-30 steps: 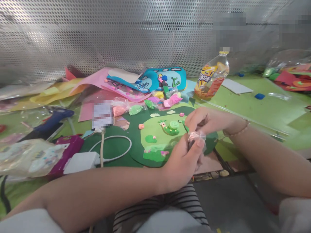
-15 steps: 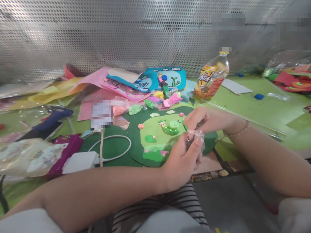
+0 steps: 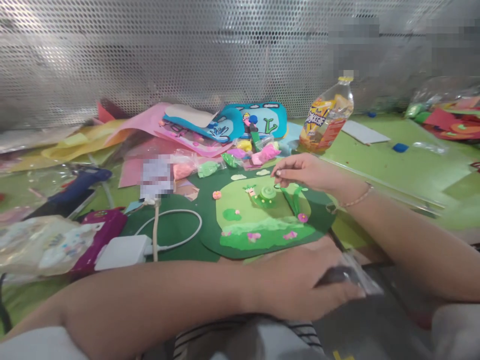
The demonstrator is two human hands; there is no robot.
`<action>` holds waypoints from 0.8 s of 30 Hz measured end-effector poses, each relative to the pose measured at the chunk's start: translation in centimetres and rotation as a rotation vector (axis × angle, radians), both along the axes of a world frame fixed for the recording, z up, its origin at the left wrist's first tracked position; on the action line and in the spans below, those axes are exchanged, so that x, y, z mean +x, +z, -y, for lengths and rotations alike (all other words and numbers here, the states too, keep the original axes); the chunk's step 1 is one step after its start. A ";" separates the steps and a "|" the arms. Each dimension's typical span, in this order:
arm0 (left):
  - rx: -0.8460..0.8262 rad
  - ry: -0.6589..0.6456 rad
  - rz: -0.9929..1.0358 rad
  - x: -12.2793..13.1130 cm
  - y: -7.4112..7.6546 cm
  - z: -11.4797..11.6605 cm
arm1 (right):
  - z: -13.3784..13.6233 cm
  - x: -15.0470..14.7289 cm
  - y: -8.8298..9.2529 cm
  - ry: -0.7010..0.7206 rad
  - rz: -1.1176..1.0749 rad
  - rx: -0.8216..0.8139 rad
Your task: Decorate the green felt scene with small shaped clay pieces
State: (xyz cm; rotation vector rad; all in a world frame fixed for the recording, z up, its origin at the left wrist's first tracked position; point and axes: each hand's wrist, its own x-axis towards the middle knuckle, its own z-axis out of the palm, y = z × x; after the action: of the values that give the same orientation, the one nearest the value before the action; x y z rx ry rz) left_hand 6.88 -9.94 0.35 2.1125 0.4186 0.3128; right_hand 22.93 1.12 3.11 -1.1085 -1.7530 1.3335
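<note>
My left hand (image 3: 303,285) is low at the table's front edge, its fingers closed on a small clear plastic bag (image 3: 362,275) with something dark inside. Over the upper right of a green craft picture (image 3: 204,230) hovers my right hand (image 3: 305,172), fingertips pinched on a tiny dark bit too small to name. Beneath those fingertips, the picture shows a green clay snail (image 3: 267,195) with a spiral shell. Green stems with a purple flower (image 3: 302,218) stand to its right, and a grassy strip (image 3: 243,242) with pink flowers runs along the bottom.
Small bags of coloured clay (image 3: 210,169) lie behind the picture. A tilted drink bottle (image 3: 326,120) stands at back right. A white charger (image 3: 123,251) with a looped cable sits on the left, beside a purple case (image 3: 107,225). A perforated metal panel (image 3: 232,55) closes the back.
My hands have moved apart. The left went down and right with the plastic bag; the right left the bag and moved up over the picture, uncovering the stems and purple flower.
</note>
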 end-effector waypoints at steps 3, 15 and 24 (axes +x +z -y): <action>0.212 -0.151 -0.038 -0.1 0.2 0.1 | -0.1 -0.2 -0.5 0.012 0.066 -0.020; 0.245 -0.181 0.181 -0.1 -0.6 -0.2 | 0.0 -0.3 -0.3 0.017 0.111 -0.002; 0.135 -0.113 0.071 -0.3 0.2 -0.2 | -0.3 0.0 -0.7 -0.058 0.092 -0.034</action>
State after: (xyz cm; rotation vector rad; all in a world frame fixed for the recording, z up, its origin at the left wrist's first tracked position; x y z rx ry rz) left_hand 6.58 -9.74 0.58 2.2397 0.2416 0.3576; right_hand 22.98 1.41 2.38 -1.2481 -1.7548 1.3005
